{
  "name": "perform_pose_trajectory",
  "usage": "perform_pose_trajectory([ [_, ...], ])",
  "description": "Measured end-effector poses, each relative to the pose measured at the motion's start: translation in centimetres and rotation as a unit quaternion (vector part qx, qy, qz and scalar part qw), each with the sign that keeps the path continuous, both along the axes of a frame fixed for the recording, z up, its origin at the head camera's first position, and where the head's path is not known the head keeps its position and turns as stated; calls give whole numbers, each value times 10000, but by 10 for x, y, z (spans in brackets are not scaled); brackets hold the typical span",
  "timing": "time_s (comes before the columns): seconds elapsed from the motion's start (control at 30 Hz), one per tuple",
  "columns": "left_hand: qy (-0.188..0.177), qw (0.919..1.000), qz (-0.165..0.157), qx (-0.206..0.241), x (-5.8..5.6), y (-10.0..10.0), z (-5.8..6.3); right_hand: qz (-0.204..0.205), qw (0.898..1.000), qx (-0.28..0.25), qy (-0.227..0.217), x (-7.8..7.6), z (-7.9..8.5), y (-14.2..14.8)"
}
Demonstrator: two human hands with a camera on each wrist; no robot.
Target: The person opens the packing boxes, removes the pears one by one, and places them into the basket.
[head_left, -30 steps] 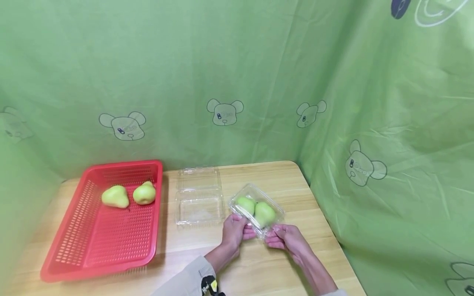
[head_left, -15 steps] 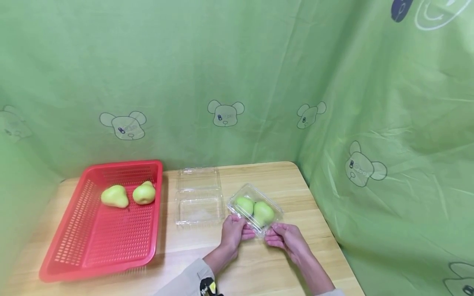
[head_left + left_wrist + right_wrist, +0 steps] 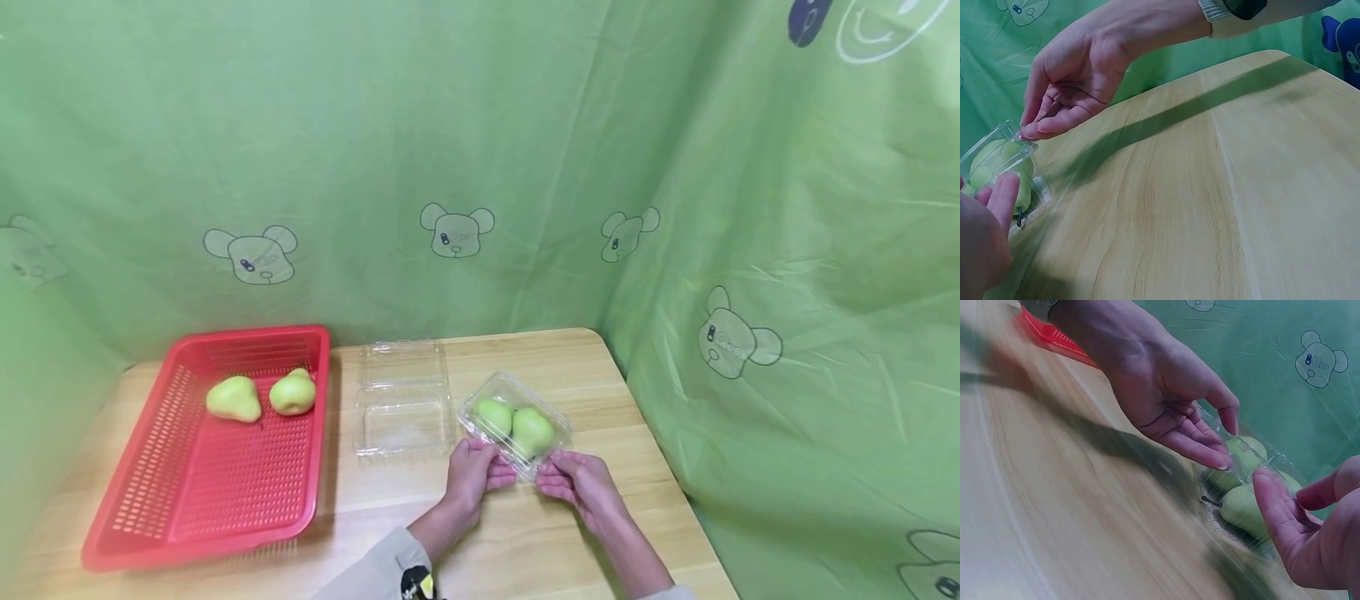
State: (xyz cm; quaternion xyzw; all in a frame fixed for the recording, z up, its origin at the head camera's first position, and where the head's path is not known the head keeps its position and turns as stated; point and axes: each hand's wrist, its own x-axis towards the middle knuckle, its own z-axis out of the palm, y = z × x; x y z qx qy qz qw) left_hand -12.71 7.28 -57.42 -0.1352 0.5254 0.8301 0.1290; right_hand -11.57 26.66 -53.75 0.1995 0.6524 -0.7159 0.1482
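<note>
Two green pears lie inside a clear plastic clamshell box, which sits tilted at an angle on the wooden table with its lid down over them. At the box's near edge, my left hand pinches the rim at its left part between thumb and fingers. My right hand pinches the same edge near its right corner. The right wrist view shows the thumbs above and fingers below the rim of the box. Whether the lid's edge is fully pressed together cannot be made out.
A red plastic basket stands at the left, holding two more pears. Between it and my hands lies another clear clamshell box, its lid folded back. A green curtain hangs behind and to the right of the table.
The box and both hands have shifted very slightly left. Both hands keep the same hold on its near edge; the basket and the other box stay put.
</note>
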Motion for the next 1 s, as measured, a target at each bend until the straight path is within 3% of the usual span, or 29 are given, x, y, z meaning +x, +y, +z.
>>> perform_pose_trajectory([
  [0.6,153,9996,-179,178,4,-4,-2,-216,9995,-229,17,-1,3,0],
  [1.0,211,9980,-482,341,6,-10,-2,-464,9986,-222,85,2,3,-2],
])
